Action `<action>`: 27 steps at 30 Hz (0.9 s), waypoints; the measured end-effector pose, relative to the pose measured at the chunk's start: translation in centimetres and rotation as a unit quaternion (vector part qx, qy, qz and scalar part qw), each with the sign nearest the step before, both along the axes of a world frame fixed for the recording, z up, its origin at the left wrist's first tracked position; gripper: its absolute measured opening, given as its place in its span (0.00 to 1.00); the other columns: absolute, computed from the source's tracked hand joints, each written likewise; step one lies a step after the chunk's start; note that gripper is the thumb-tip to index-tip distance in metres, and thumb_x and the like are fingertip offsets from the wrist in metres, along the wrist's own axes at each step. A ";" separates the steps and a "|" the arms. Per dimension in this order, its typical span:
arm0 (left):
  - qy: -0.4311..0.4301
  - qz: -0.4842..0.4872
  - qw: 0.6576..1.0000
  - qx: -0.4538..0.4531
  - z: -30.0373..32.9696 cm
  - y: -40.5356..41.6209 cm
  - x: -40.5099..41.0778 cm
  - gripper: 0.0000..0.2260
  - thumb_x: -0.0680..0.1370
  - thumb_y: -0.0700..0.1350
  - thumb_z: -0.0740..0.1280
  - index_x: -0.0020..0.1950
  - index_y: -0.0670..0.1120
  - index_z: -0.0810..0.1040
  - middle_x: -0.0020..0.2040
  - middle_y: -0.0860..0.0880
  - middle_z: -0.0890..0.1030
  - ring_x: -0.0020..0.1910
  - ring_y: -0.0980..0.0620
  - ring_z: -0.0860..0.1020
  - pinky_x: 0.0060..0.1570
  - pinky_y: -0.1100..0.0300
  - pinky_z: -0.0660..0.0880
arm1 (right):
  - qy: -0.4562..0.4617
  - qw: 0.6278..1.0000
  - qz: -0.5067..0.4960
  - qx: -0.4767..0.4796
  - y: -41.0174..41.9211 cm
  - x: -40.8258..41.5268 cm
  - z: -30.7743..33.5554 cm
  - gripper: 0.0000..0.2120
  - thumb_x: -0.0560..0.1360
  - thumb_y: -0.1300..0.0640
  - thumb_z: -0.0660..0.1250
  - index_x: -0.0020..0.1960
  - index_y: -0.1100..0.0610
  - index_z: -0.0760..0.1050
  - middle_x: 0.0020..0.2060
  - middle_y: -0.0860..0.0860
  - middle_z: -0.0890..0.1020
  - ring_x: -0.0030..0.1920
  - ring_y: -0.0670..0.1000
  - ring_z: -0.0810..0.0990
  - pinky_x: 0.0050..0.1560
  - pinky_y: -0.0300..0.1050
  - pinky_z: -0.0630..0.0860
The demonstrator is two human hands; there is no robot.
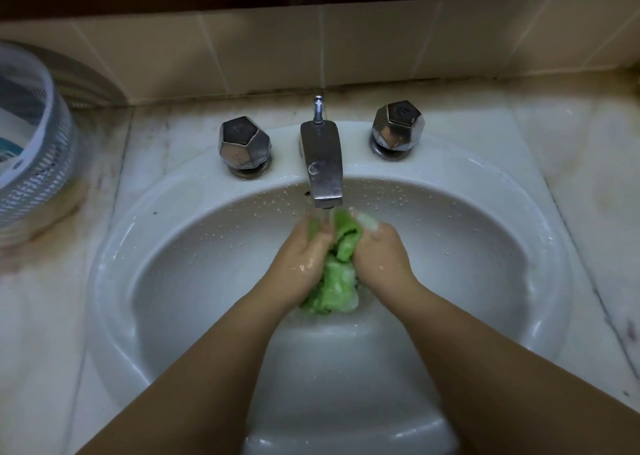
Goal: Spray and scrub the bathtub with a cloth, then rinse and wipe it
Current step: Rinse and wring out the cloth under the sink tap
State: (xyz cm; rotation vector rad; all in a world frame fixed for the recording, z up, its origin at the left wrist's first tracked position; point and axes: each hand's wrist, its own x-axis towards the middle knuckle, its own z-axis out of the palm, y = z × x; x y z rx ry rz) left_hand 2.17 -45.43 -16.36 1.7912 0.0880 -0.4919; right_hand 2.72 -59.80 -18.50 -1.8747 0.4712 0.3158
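A wet green cloth [335, 281] is bunched up between both of my hands over the white sink basin [173, 281]. My left hand [304, 250] grips its left side and my right hand [379, 254] grips its right side. A thin stream of water falls from the metal spout [323, 164] onto the top of the cloth, where some foam shows. The lower end of the cloth hangs below my palms. No bathtub is in view.
Two faceted metal tap knobs [244, 146] [398, 129] flank the spout. A white perforated plastic basket [38, 150] stands on the stained marble counter [588, 177] at the left. A tiled wall runs behind the sink.
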 end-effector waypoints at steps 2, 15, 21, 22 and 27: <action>-0.014 -0.078 0.996 -0.033 -0.6 0.0 -0.6 0.20 0.78 0.54 0.74 0.66 0.60 0.70 0.57 0.59 0.82 0.57 0.63 0.81 0.53 0.69 0.77 | 0.014 0.999 -0.040 0.015 -0.4 0.1 0.7 0.21 0.85 0.43 0.59 0.48 0.53 0.85 0.37 0.52 0.86 0.40 0.51 0.85 0.42 0.43 0.79; 0.046 0.093 0.995 0.011 -0.3 -0.4 0.2 0.08 0.84 0.53 0.63 0.55 0.53 0.80 0.50 0.52 0.83 0.48 0.61 0.80 0.53 0.61 0.76 | -0.063 0.998 0.012 -0.003 0.4 -0.3 1.8 0.19 0.86 0.47 0.60 0.41 0.57 0.74 0.30 0.48 0.75 0.29 0.46 0.72 0.29 0.37 0.67; -0.025 -0.115 0.992 -0.044 -1.8 0.6 0.0 0.31 0.76 0.43 0.75 0.74 0.60 0.67 0.62 0.61 0.81 0.62 0.60 0.80 0.64 0.60 0.76 | -0.011 0.999 -0.050 0.015 0.0 0.3 0.7 0.21 0.81 0.38 0.57 0.52 0.52 0.81 0.48 0.52 0.84 0.51 0.53 0.83 0.58 0.55 0.79; -0.051 -0.115 0.992 -0.010 -1.9 0.8 0.1 0.28 0.76 0.46 0.75 0.73 0.64 0.71 0.62 0.64 0.81 0.62 0.63 0.79 0.63 0.63 0.75 | 0.000 0.998 -0.046 0.041 0.3 0.2 1.2 0.15 0.81 0.40 0.59 0.57 0.48 0.78 0.52 0.51 0.83 0.55 0.53 0.83 0.61 0.58 0.78; -0.018 0.037 0.997 0.064 -1.5 1.0 1.5 0.07 0.74 0.52 0.74 0.50 0.53 0.85 0.43 0.53 0.87 0.42 0.54 0.85 0.46 0.51 0.82 | -0.068 0.980 0.135 0.128 0.1 -1.1 0.9 0.40 0.68 0.43 0.74 0.75 0.39 0.60 0.72 0.48 0.70 0.69 0.49 0.75 0.70 0.52 0.74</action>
